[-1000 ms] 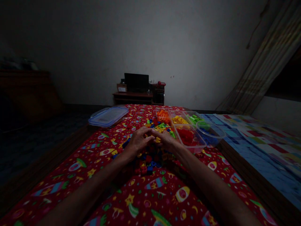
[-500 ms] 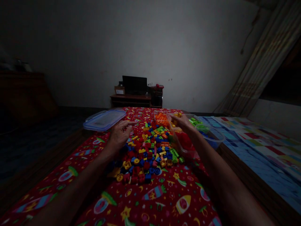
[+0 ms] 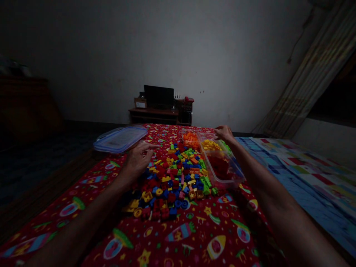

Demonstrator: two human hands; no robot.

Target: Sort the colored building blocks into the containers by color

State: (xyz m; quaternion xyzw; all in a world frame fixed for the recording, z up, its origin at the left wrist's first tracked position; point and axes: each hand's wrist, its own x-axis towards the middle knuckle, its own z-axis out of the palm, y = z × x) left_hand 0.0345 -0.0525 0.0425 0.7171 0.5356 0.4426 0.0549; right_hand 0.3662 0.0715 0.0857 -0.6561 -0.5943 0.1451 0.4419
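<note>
The left hand [image 3: 137, 160] rests, grip spread, on the left edge of the loose brick pile [image 3: 178, 181] on the red cloth [image 3: 194, 237]. The right hand [image 3: 224, 132] hangs over the far end of the clear boxes [image 3: 236, 171], which hold orange bricks [image 3: 190, 139], yellow bricks [image 3: 211, 145] and red bricks [image 3: 220, 166]. Whether its grip is closed cannot be told.

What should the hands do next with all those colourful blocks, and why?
Probably the left hand should pinch one block from the mixed pile it rests against: the blocks lie loose there, while the right hand is over the colour-sorted tubs.
</note>
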